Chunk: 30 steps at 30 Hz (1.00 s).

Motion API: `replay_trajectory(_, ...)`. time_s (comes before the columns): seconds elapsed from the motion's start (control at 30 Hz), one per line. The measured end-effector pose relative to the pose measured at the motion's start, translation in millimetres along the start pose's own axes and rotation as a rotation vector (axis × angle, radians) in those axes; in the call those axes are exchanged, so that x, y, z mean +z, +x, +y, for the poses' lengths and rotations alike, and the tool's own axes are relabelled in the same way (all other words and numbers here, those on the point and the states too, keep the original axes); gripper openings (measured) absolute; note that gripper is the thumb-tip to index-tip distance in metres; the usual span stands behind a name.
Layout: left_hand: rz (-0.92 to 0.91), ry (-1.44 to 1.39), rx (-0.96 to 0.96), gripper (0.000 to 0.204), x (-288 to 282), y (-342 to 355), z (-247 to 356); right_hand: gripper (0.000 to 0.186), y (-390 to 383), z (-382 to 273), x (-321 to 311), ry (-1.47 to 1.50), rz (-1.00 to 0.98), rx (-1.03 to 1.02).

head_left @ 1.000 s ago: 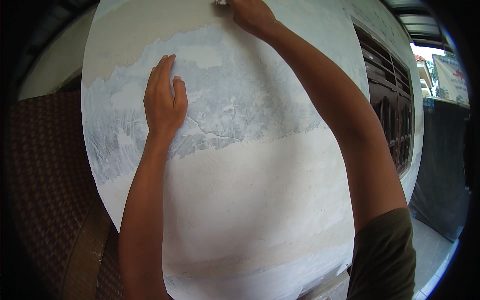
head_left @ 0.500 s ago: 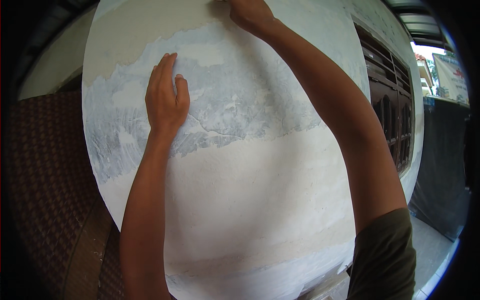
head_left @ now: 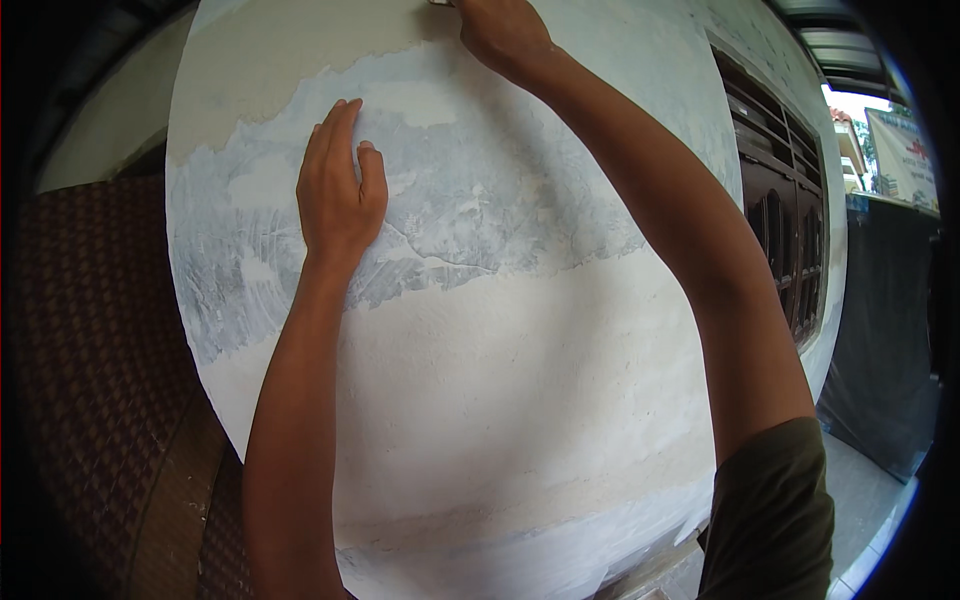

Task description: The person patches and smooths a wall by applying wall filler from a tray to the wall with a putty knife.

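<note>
A painted wall (head_left: 520, 370) fills the middle, with a mottled bluish-grey band (head_left: 470, 220) across it, a beige area (head_left: 240, 60) above and smoother white below. My left hand (head_left: 340, 190) lies on the grey band, fingers stretched upward, thumb a little apart. High up at the top edge, my right hand (head_left: 505, 35) is closed round a small tool (head_left: 438, 3), of which only a sliver shows beside the knuckles; the rest is hidden or out of frame. The tool is against or very near the beige area.
A brown wooden window (head_left: 780, 220) with louvres is at the right, beside a dark panel (head_left: 880, 330) and a hanging banner (head_left: 895, 150) under a metal roof (head_left: 835, 45). A brown woven mat (head_left: 85, 350) stands at the left. Grey tiled floor (head_left: 855, 510) shows lower right.
My left hand has crept slightly up and to the right along the wall. My right hand shifted a little left and has stayed near the top edge, still closed on the tool.
</note>
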<state>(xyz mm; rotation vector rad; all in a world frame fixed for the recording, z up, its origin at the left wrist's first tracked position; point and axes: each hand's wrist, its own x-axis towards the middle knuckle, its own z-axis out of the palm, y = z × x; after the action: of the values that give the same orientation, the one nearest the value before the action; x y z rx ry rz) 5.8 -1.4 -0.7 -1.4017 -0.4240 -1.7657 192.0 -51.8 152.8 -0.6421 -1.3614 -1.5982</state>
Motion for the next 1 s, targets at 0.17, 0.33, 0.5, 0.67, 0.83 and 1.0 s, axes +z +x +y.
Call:
replay_trajectory(0.17,0.005,-0.033,0.003,0.044,-5,-2,-4,0.029,-80,-43,-5,0.039,0.053,-0.18)
replay_trajectory(0.33,0.002,-0.01,0.0,0.044,-10,-3,-7,0.03,-71,-43,-24,0.226,0.171,-0.212)
replay_trajectory(0.5,-0.015,-0.025,0.012,0.044,9,0,2,0.025,0,35,16,0.029,0.111,-0.014)
replay_trajectory(0.67,0.006,-0.018,0.018,0.044,-3,-1,-6,0.025,1,8,19,-0.101,-0.179,-0.024)
replay_trajectory(0.83,-0.004,-0.021,0.008,0.043,-5,-4,-8,0.031,-76,-36,-14,0.097,0.054,-0.264)
replay_trajectory(1.0,0.012,-0.022,0.013,0.043,-4,1,-1,0.028,0,22,-2,0.099,0.07,-0.096)
